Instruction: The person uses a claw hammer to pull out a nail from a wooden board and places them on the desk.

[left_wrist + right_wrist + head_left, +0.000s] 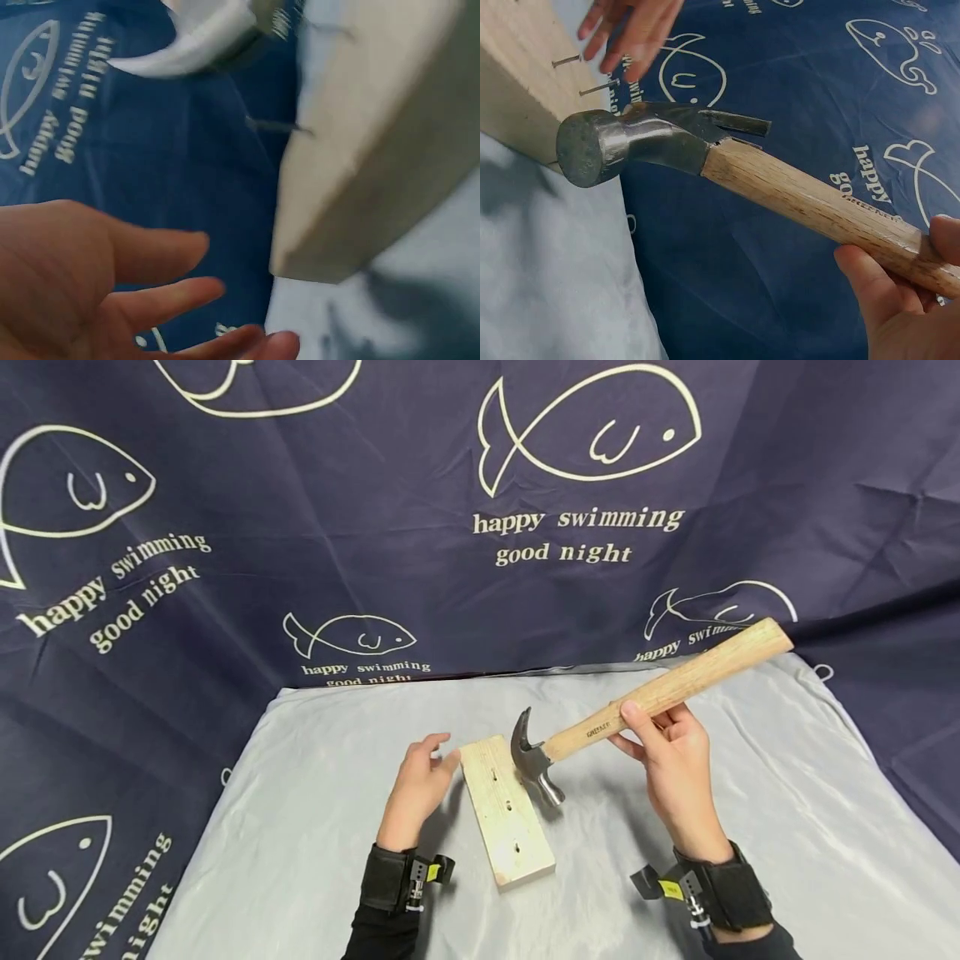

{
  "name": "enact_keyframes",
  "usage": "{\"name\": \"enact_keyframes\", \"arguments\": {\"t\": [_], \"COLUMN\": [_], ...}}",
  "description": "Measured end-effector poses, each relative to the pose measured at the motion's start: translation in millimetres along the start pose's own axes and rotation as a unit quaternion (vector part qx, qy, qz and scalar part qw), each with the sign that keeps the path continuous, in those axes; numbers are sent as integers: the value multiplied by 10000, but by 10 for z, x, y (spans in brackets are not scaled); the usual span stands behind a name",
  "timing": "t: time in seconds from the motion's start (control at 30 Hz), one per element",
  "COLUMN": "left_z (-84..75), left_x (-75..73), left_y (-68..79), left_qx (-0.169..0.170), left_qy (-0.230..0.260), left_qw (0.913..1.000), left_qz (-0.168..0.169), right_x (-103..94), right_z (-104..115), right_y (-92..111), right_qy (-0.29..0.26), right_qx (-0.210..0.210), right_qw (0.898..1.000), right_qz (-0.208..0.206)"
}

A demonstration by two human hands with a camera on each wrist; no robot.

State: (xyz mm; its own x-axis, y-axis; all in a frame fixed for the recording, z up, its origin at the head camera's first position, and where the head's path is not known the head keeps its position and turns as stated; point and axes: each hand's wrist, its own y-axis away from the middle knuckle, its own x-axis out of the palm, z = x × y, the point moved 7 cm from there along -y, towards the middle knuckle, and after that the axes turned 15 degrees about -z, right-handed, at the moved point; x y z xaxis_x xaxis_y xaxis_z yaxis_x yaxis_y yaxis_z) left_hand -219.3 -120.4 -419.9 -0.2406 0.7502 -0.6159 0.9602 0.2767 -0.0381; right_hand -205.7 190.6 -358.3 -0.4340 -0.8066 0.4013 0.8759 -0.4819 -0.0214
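One hammer [581, 735] is gripped in your right hand [678, 764]; your empty, loose-fingered left hand [418, 783] is beside the board [501, 831].

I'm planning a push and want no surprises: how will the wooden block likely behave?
The wooden block looks stiff, being thick, solid-looking timber. Its broad flat faces suggest it would slide on the pale cloth rather than roll. The nails standing from it might catch whatever pushes across its top.

place: curtained booth | navy fish-print curtains [442, 560] | pale cloth-covered table [600, 860]
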Motion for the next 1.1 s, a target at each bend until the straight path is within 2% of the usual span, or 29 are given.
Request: {"name": "enact_keyframes", "arguments": {"t": [0.03,0.17,0.37,0.43,0.5,0.53,0.6,0.7,0.73,0.87,1.1], "left_z": [26,37,27,27,14,7,-5,-10,-6,10,-53], "left_x": [23,127,190,199,229,250,302,367,380,398,392], "left_y": [-1,16,10,12,24,31,51,76,80,92,135], "left_qx": [23,158,173,111,60,49,18,60,55,57,424], "left_qy": [-185,-92,-229,-129,123,262,517,679,699,635,196], "left_qw": [9998,9985,9983,9987,9983,9977,9956,9936,9934,9948,9974], "left_qz": [94,515,507,489,567,626,779,902,904,799,554], "right_x": [-4,3,66,91,123,150,212,328,369,544,879], "right_z": [-5,6,76,101,140,175,253,374,408,487,461], "right_y": [4,27,82,108,145,174,241,338,362,424,492], "right_qy": [43,81,32,253,709,1029,1716,2441,2579,2898,3130], "right_qx": [-16,-126,-376,-575,-941,-1192,-1718,-2326,-2426,-2650,-2850], "right_qw": [10000,9999,9990,9977,9927,9872,9697,9407,9343,9168,8910], "right_qz": [-19,11,220,244,260,269,274,369,417,724,1643]}}
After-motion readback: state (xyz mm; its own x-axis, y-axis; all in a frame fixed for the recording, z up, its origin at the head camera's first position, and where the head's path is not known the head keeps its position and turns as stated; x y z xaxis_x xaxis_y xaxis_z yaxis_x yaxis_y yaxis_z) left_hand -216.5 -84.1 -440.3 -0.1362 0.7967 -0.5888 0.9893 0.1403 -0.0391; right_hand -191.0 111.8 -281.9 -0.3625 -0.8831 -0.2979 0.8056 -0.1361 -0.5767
